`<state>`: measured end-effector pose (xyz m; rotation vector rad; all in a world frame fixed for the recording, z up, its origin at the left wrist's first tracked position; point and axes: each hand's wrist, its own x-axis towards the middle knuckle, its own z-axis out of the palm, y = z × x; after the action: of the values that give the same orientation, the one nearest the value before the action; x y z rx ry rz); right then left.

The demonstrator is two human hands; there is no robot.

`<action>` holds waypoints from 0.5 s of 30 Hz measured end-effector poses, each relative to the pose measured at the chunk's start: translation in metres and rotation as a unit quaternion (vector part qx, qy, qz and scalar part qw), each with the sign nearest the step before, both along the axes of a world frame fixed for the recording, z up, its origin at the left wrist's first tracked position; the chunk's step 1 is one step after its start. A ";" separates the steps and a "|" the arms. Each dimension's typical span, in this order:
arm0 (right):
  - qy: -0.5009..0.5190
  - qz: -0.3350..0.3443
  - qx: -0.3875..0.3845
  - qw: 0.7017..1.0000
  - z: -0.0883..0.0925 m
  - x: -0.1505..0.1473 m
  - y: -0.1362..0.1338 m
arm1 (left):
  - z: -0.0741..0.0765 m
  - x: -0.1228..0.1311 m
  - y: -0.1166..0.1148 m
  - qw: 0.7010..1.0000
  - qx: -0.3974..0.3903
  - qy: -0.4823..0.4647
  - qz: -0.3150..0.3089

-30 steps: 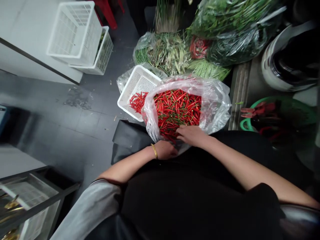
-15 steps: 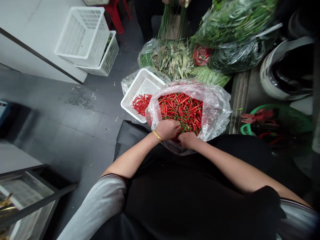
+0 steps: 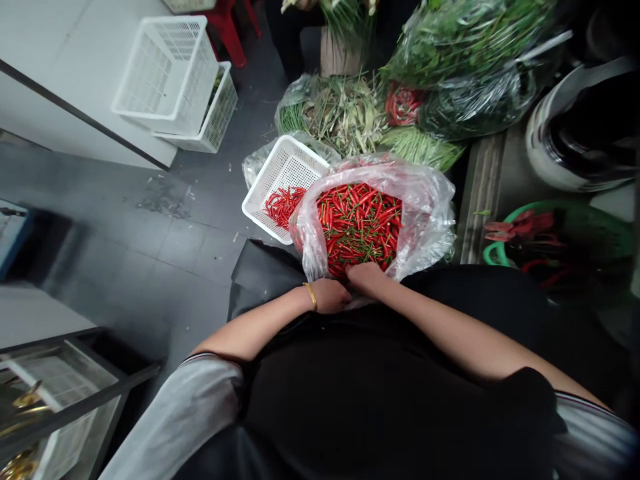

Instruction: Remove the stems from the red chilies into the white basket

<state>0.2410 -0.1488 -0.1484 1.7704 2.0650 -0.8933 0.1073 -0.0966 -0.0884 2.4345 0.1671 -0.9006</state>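
A clear plastic bag (image 3: 430,207) full of small red chillies (image 3: 363,223) rests against my lap. My left hand (image 3: 331,295), with a gold bangle at the wrist, sits closed at the bag's near edge. Close beside it, my right hand (image 3: 367,275) is curled at the bag's near rim among the chillies. What either hand's fingers hold is hidden. To the left of the bag a white perforated basket (image 3: 280,175) holds a small heap of chillies (image 3: 283,205).
Bags of greens (image 3: 465,40) and a pile of green stalks (image 3: 345,117) lie beyond the bag. Two white crates (image 3: 167,73) stand at the upper left. A green basin (image 3: 565,240) is at the right, a metal shelf (image 3: 75,393) at the lower left.
My left hand has drawn back out of the bag to its near edge. My right hand stays at the bag's near rim.
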 end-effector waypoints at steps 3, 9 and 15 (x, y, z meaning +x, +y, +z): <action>-0.006 -0.014 0.020 1.000 -0.001 0.002 0.007 | 0.010 0.009 0.024 0.996 0.046 -0.015 0.080; -0.085 -0.124 0.050 0.987 0.019 0.053 0.015 | 0.002 0.023 0.040 0.993 0.078 0.025 0.080; -0.068 -0.193 0.081 0.975 0.034 0.086 0.016 | -0.011 0.033 0.020 0.991 0.060 0.013 0.115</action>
<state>0.3270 -0.1328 -0.1148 2.3038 1.7828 -0.6870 0.1399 -0.0762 -0.0994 2.4500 0.5152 -0.8402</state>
